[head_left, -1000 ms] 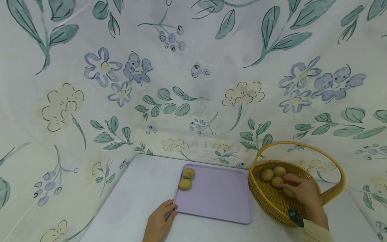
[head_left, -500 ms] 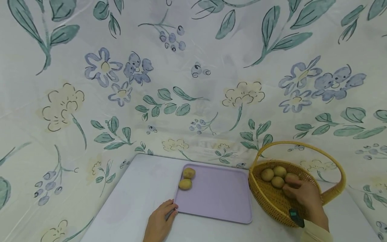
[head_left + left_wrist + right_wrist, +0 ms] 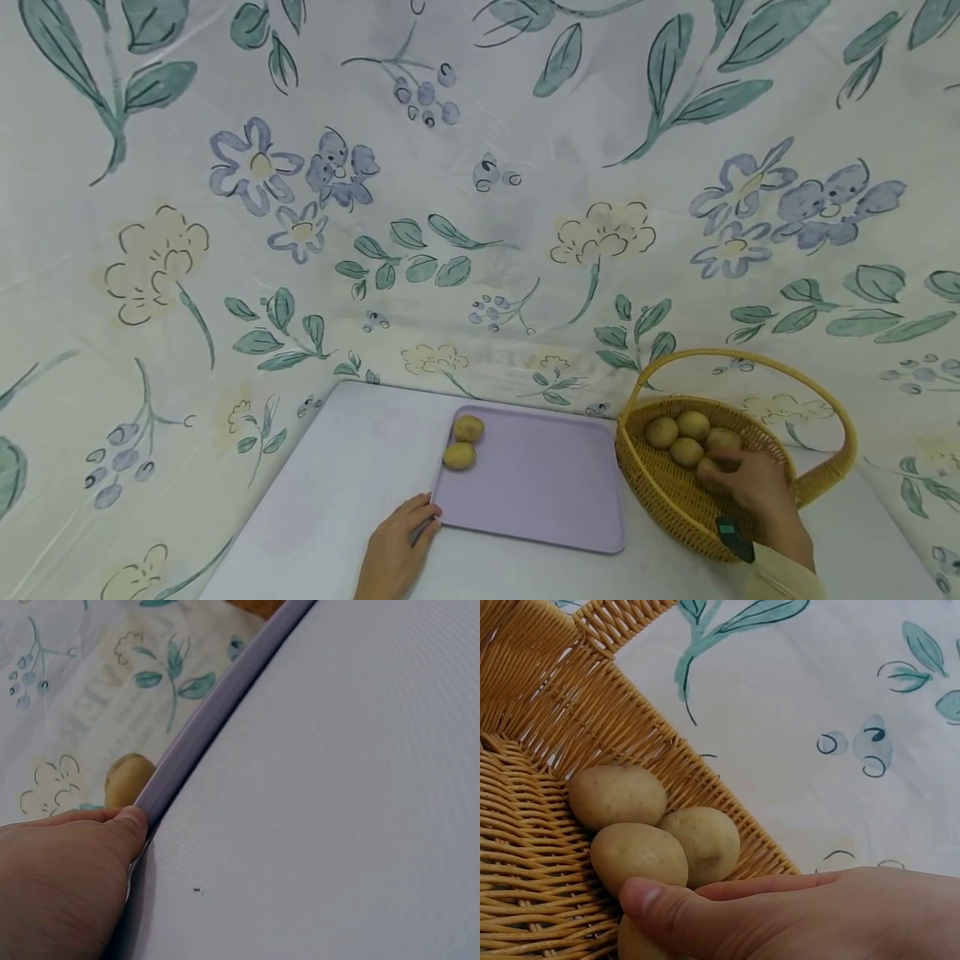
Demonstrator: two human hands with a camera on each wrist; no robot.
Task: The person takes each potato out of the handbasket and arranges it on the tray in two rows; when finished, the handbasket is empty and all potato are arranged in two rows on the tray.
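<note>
My left hand [image 3: 397, 546] pinches the near left corner of a lilac tray [image 3: 540, 479], thumb on its rim in the left wrist view. Two potatoes, one [image 3: 468, 429] behind the other [image 3: 459, 456], lie along the tray's left side. Inside a wicker basket [image 3: 647, 496] on the right, my right hand [image 3: 761, 487] grips a potato [image 3: 637, 943] between thumb and fingers; most of it is hidden by the hand. Several more potatoes [image 3: 639, 859] sit close together beyond the thumb, against the basket's far side.
The basket's tall arched handle [image 3: 738, 354] rises over the right hand and forearm. Tray and basket stand side by side on a white table [image 3: 337, 467]. A flower-printed cloth [image 3: 420, 292] hangs right behind the table's back edge.
The right hand's fingers have drawn back from the potato at the back right, which shows more now, and the gripped potato has shifted slightly left. The left hand stays at the tray corner.
</note>
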